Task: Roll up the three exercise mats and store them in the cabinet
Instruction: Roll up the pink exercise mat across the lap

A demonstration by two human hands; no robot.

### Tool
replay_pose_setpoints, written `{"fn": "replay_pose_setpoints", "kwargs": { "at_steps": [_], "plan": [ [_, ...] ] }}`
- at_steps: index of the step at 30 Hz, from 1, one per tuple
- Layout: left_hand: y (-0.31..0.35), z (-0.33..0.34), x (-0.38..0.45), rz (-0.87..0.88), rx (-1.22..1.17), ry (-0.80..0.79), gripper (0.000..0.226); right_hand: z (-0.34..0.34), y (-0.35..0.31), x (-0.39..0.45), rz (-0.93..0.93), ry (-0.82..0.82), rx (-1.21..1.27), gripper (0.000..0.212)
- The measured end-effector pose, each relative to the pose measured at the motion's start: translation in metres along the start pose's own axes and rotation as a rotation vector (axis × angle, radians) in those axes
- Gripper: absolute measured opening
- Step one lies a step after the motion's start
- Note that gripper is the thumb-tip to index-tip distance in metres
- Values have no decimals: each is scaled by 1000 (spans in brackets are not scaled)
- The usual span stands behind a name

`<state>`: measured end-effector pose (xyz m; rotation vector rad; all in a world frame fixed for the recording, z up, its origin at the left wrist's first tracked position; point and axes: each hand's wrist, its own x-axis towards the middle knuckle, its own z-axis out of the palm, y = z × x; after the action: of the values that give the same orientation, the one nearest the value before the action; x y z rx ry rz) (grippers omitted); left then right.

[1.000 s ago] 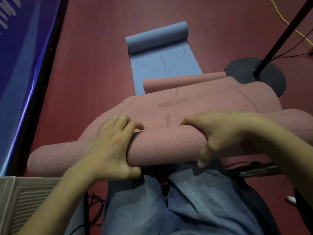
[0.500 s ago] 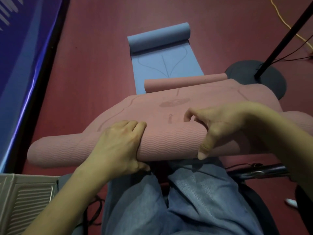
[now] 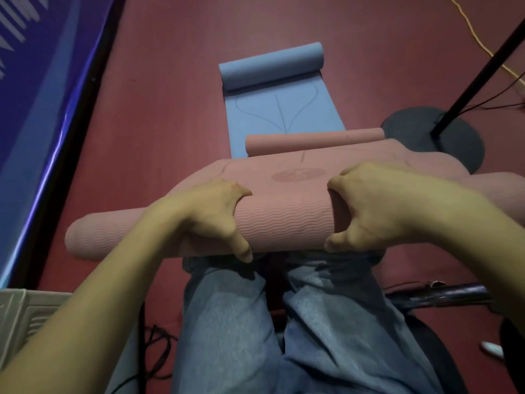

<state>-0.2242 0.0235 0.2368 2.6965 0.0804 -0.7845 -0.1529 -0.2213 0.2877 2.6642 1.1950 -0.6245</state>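
Observation:
A pink exercise mat (image 3: 284, 223) lies across the red floor, its near end wound into a thick roll right in front of my knees. My left hand (image 3: 210, 217) grips the roll left of centre, fingers over the top and thumb underneath. My right hand (image 3: 372, 206) grips it right of centre the same way. The flat part of the mat runs away from me to a small curl at its far end (image 3: 312, 139). Beyond it a blue mat (image 3: 281, 109) lies partly unrolled, with its far end rolled up (image 3: 272, 68).
A black stand with a round base (image 3: 454, 137) and slanting pole is at the right, with cables and a yellow cord behind it. A blue panel (image 3: 37, 109) borders the floor on the left. A white ribbed box (image 3: 25, 317) sits at lower left. Black cables lie by my legs.
Both hands have pushed the pink roll forward, away from me. The roll has grown thicker and the flat stretch of mat is shorter.

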Motion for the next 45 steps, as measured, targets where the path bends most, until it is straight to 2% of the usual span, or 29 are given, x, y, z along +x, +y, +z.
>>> {"fn": "replay_pose_setpoints", "kwargs": {
  "at_steps": [2,5,6,9,11,15,17,20,22,25,27,29,31,34,38,41,45],
  "plan": [
    [-1,0,0,-5,-27,-11,74,2,-7,4,29,-37,-7,70],
    [-4,3,-2,-1,-22,-1,80,19,-13,12,12,-80,-145,103],
    [-5,5,-3,8,-5,18,84,22,-12,14,0,-87,-167,104],
    [-9,12,-10,70,95,176,103,16,-1,24,-24,-132,-106,88],
    [-10,14,-13,110,66,277,113,8,4,33,-9,-188,-26,88],
    [-10,11,-20,114,-12,383,88,-10,11,52,26,-369,40,83],
    [-8,5,-26,80,23,379,82,-16,16,60,6,-432,39,88],
    [-1,-2,-28,48,192,308,87,-15,22,70,-26,-491,81,97],
    [4,2,-25,16,333,254,96,-16,25,73,-36,-517,124,102],
    [5,17,-24,-48,382,236,121,-16,29,77,-38,-525,183,105],
    [4,24,-23,-56,409,275,128,-13,30,79,-31,-513,226,104],
    [4,27,-20,-52,440,317,124,-9,31,80,-30,-490,263,103],
    [2,25,-15,-49,446,339,112,-7,31,78,-33,-447,280,100],
    [0,20,-9,-31,437,346,88,-2,26,69,-39,-246,207,98],
    [-1,6,-3,-40,419,254,77,6,18,54,-87,-27,187,89],
    [-2,-7,-1,-54,336,185,79,5,15,42,-83,1,147,89],
    [3,-12,0,-60,326,166,78,12,10,40,-69,67,-26,90]
  ]
}}
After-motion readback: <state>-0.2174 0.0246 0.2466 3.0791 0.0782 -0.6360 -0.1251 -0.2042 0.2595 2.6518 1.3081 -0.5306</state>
